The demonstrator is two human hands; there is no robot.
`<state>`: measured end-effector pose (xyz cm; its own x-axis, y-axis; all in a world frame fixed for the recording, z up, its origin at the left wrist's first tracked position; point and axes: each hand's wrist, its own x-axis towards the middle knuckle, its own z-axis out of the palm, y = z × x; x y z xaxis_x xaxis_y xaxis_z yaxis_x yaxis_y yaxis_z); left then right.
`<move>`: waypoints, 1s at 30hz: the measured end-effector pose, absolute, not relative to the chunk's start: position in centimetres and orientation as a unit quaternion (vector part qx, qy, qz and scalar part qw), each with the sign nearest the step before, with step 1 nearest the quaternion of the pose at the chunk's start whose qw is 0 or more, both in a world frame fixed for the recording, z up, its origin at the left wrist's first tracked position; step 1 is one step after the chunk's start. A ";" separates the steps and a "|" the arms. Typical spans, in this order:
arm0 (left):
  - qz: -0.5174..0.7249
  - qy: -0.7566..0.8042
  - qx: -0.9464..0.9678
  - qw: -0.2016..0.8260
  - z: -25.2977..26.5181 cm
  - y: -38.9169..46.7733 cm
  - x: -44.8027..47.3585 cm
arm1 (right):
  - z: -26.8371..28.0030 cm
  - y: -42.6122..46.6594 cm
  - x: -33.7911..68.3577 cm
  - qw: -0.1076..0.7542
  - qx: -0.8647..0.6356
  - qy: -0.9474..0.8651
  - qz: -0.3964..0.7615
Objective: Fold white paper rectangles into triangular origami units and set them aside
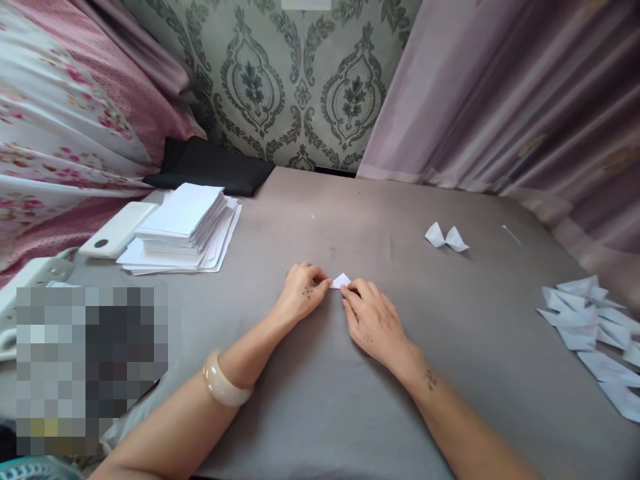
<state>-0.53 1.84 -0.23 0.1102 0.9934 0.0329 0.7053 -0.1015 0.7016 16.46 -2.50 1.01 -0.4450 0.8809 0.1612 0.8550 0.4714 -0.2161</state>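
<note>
A small white folded paper point(342, 280), its top coming to a triangular point, lies on the grey cloth between my two hands. My left hand point(303, 291) pinches its left corner between thumb and fingertips. On the other side my right hand point(373, 313) presses fingertips onto the paper's right corner, the remaining fingers curled close together. The paper's lower edge is partly covered by my fingers. A pale bangle sits on my left wrist.
Stacked white paper point(183, 217) stands at the left, beside a white flat device point(119, 230) and a black cloth point(213, 163). A bow-shaped folded paper point(447, 237) and a cotton swab point(511, 234) lie to the right. Several folded papers point(575, 313) are heaped at the far right.
</note>
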 end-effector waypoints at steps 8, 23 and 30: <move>0.193 0.614 0.740 0.197 -1.7 1.6 -0.1 | 0.8 -1.4 17.9 0.187 -0.501 -0.832 0.151; 0.217 0.563 0.767 0.217 -1.2 1.6 0.0 | -0.4 0.5 17.7 0.246 -0.508 -0.804 0.188; 0.214 0.573 0.753 0.243 -0.6 1.6 0.0 | -1.8 0.9 18.2 0.304 -0.551 -0.756 0.180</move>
<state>0.03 1.63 -0.56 0.2526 0.9666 0.0442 0.7590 -0.2263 0.6105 18.18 0.89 -1.77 -0.2072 0.9428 0.2613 0.7235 0.3274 -0.6077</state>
